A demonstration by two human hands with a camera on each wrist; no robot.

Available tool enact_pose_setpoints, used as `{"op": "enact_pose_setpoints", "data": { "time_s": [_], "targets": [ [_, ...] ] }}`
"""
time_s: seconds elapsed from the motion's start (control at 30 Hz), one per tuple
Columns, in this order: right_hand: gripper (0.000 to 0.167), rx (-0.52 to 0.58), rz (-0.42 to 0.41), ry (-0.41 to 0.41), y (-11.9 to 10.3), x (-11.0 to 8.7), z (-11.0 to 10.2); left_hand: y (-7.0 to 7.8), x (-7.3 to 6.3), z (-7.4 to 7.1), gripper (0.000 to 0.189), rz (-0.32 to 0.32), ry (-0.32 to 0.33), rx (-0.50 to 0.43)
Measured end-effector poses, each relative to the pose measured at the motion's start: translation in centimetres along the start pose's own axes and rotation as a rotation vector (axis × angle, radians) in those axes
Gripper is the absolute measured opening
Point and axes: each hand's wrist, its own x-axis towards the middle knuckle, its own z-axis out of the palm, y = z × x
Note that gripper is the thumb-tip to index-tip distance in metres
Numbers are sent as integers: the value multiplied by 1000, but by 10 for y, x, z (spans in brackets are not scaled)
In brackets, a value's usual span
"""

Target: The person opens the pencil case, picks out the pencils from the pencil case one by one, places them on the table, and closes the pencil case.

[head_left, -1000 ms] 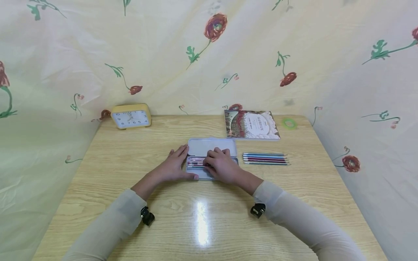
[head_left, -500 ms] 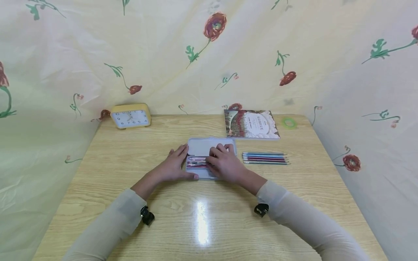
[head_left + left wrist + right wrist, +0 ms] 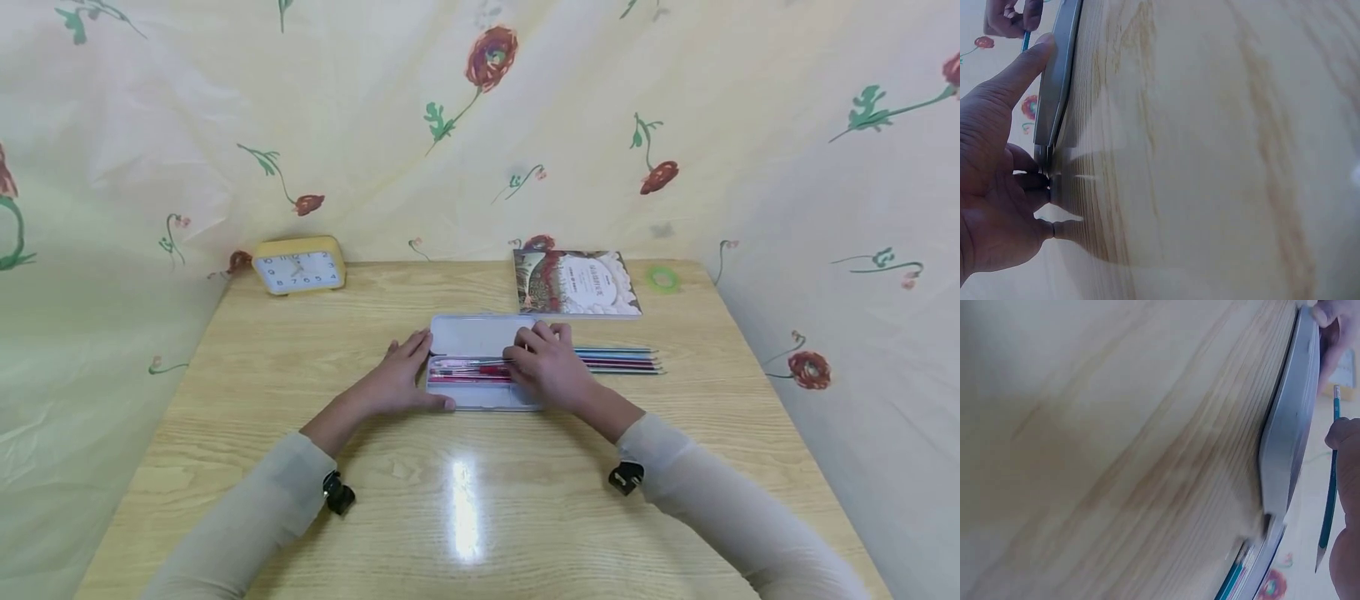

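Note:
A pale metal pencil case (image 3: 480, 397) lies open on the table, its lid (image 3: 480, 335) laid back. Several pencils and pens (image 3: 468, 379), some red and pink, are in its rear compartment. My left hand (image 3: 396, 385) rests against the case's left end, thumb along the front edge and fingers beside the lid. Over the right part of the case, my right hand (image 3: 551, 367) pinches a dark green pencil (image 3: 1329, 509), which shows clear of the case in the right wrist view. That hand hides the case's right end in the head view.
A row of several pencils (image 3: 622, 361) lies right of the case, partly behind my right hand. Farther back are a book (image 3: 577, 283), a green tape roll (image 3: 663, 279) and a yellow clock (image 3: 298, 265). Flowered cloth hangs behind the table (image 3: 337, 533).
My right hand has moved to the right, from the middle of the case to its right end, drawing the pencil along. More of the case's contents shows. My left hand has stayed in place.

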Motion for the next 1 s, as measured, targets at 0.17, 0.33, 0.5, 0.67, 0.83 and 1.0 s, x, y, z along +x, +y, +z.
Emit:
{"op": "enact_pose_setpoints", "data": {
  "time_s": [0.17, 0.33, 0.5, 0.67, 0.83, 1.0],
  "targets": [
    [17, -10, 51, -20, 12, -18, -8, 0, 1, 1, 141, 4, 1, 4],
    [21, -45, 78, -6, 31, -41, -16, 1, 0, 0, 141, 4, -1, 3],
    [21, -79, 109, -6, 50, -66, -26, 3, -1, 0, 141, 2, -3, -3],
    [22, -107, 155, -29, 63, -90, -34, 3, -2, 1, 141, -1, -3, 0],
    [21, -128, 167, -28, 70, -109, -38, 4, -1, 1, 140, -6, 1, -3],
    [19, -141, 177, -35, 73, -123, -38, 4, -1, 1, 141, -9, 0, -6]
  ]
}}
